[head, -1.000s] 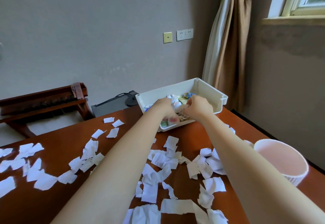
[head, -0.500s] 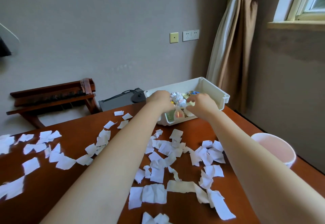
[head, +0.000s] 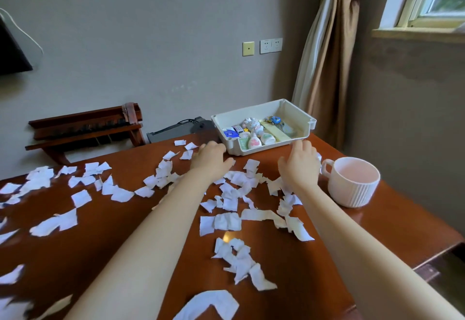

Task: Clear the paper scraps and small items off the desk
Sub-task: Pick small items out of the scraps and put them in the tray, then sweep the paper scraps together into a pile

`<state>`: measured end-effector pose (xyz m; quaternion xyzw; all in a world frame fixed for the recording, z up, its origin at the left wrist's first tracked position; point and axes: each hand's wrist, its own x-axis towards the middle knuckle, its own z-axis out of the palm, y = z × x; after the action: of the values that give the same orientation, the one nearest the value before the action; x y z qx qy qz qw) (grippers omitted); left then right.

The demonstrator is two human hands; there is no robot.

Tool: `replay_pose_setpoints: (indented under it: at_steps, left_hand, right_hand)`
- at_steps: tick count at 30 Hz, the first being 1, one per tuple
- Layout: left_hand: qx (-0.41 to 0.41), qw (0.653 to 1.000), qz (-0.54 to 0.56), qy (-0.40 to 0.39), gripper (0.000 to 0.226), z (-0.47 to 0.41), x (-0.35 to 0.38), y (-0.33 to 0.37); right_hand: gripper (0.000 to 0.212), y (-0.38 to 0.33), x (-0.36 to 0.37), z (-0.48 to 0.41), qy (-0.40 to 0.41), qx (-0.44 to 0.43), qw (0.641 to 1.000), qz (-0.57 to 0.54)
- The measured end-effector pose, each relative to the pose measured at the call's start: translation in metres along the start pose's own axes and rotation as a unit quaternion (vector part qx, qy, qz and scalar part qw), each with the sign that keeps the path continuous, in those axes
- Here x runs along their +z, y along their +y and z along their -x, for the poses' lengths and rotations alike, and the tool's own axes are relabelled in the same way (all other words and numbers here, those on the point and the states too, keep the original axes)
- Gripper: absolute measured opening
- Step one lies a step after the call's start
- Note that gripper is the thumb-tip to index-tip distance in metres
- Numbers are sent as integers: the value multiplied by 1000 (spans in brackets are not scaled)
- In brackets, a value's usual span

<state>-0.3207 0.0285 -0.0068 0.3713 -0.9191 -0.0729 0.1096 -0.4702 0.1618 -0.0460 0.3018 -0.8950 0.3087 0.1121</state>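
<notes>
Torn white paper scraps (head: 230,195) lie scattered over the brown wooden desk (head: 392,221), thickest in the middle and along the left. A white plastic tray (head: 298,111) at the far edge holds several small items (head: 254,131): tiny bottles, packets and toy figures. My left hand (head: 211,160) hovers low over the scraps just left of the tray's near corner, fingers relaxed, holding nothing. My right hand (head: 299,165) is spread over the scraps below the tray's right front edge, also holding nothing.
A pale pink ribbed mug (head: 353,181) stands on the desk right of my right hand. Behind the desk are a dark wooden rack (head: 85,128) and a black device (head: 176,131). A tied curtain (head: 324,55) hangs at the right.
Both hands have come out of the tray and back toward me, down over the scraps. The small items now lie uncovered in the tray.
</notes>
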Motion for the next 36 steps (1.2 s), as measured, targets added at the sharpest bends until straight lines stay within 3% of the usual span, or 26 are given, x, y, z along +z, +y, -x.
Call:
replay_pose_setpoints:
  at_steps: [7, 10, 14, 19, 31, 36]
  left_hand:
    - [67, 991, -8, -114, 60, 17, 46, 6]
    - [71, 985, -36, -152, 59, 16, 56, 4]
    - [55, 983, -55, -165, 56, 22, 59, -7]
    - [39, 987, -52, -145, 55, 43, 54, -29]
    - [-28, 996, -7, -81, 52, 86, 23, -87]
    - [-15, 998, 13, -53, 50, 105, 5, -85]
  right_hand:
    - [67, 14, 17, -13, -141, 88, 984, 68]
    - [71, 16, 25, -16, -196, 115, 969, 91]
    - [67, 14, 33, -7, -209, 12, 965, 161]
    - [64, -8, 41, 19, -231, -109, 957, 140]
    - [57, -88, 46, 56, -338, -203, 918, 42]
    - [57, -98, 22, 63, -289, -181, 940, -23]
